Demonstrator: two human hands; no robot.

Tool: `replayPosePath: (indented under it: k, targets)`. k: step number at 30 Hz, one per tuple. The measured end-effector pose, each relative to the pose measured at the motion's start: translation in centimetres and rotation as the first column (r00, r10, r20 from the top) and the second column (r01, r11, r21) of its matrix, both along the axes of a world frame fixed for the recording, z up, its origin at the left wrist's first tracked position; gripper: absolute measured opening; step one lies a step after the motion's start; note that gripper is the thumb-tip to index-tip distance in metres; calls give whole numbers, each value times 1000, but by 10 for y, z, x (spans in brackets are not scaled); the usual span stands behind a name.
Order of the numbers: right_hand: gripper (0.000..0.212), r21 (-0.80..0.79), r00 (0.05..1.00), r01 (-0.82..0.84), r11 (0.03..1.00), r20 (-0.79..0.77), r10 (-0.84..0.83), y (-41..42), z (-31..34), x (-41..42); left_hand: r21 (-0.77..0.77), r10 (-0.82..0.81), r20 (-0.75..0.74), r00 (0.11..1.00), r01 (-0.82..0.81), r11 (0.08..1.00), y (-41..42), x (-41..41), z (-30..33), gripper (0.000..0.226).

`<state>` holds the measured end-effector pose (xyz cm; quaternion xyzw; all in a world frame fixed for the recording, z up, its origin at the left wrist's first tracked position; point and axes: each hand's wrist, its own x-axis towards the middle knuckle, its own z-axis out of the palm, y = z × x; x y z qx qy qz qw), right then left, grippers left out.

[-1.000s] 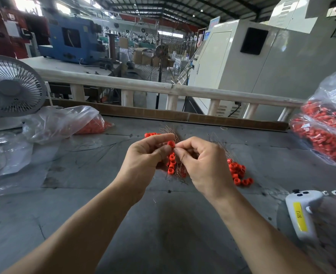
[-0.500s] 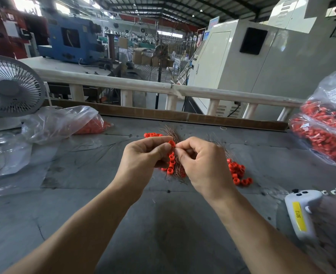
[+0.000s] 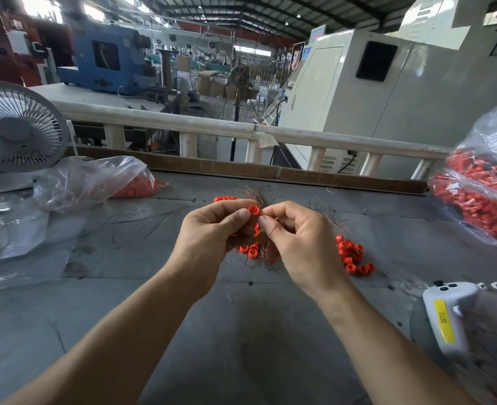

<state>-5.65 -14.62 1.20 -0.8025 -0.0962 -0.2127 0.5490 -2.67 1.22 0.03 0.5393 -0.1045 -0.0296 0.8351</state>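
My left hand [image 3: 212,229] pinches a small red plastic cap [image 3: 253,211] between thumb and forefinger, held above the grey table [image 3: 241,346]. My right hand [image 3: 297,238] is close against it, fingers curled, thumb and forefinger pinched at the cap; what they pinch is too thin to see. Below the hands lie more red caps [image 3: 251,251] and a bundle of thin copper wires [image 3: 263,252]. A heap of loose red caps [image 3: 352,257] sits just right of my right hand. More wires [image 3: 253,194] fan out behind the hands.
A clear bag with red caps [image 3: 118,182] lies at the left, beside a white desk fan [image 3: 16,133]. A fuller bag of red parts [image 3: 481,200] stands at the right edge. A white handheld device with a yellow label [image 3: 446,314] lies at the lower right. A white rail [image 3: 241,130] borders the table's far side.
Both hands stay together over the wires. The red cap at the left fingertips now shows more clearly and the fingers have shifted slightly.
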Motion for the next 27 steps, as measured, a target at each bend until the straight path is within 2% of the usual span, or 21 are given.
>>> replayPosePath:
  k: [5, 10, 14, 19, 21, 23, 25, 27]
  targets:
    - [10, 97, 998, -53, 994, -31, 56, 2, 1, -1, -22, -15, 3, 1000, 15, 1000, 1, 1, 0, 25]
    - [5, 207, 982, -112, 972, -124, 140, 3, -1, 1, 11, 1, 13, 1000, -2, 1000, 2, 1, 1, 18]
    - [12, 210, 970, -119, 970, -182, 159, 2, -2, 4, -10, -16, 10, 1000, 16, 1000, 1, -2, 4, 18]
    - [16, 223, 960, -141, 965, -209, 188, -5, -2, 7, -67, -55, -27, 998, 54, 996, 1, -2, 7, 29]
    - [14, 222, 977, -55, 974, -187, 98, -14, -2, 12, -106, -60, -41, 997, 55, 993, 2, -1, 9, 29]
    - [12, 125, 981, 136, 983, -157, -116, -28, -3, 19, -111, -46, -54, 997, 40, 993, 4, 0, 9, 21]
    - [16, -60, 937, 322, 945, -121, -327, -45, -8, 27, -106, -33, -74, 997, 25, 994, 6, 1, 9, 15]
    - [18, -277, 897, 382, 882, -117, -426, -57, -16, 32, -114, -23, -96, 995, 12, 993, 8, 2, 9, 11]
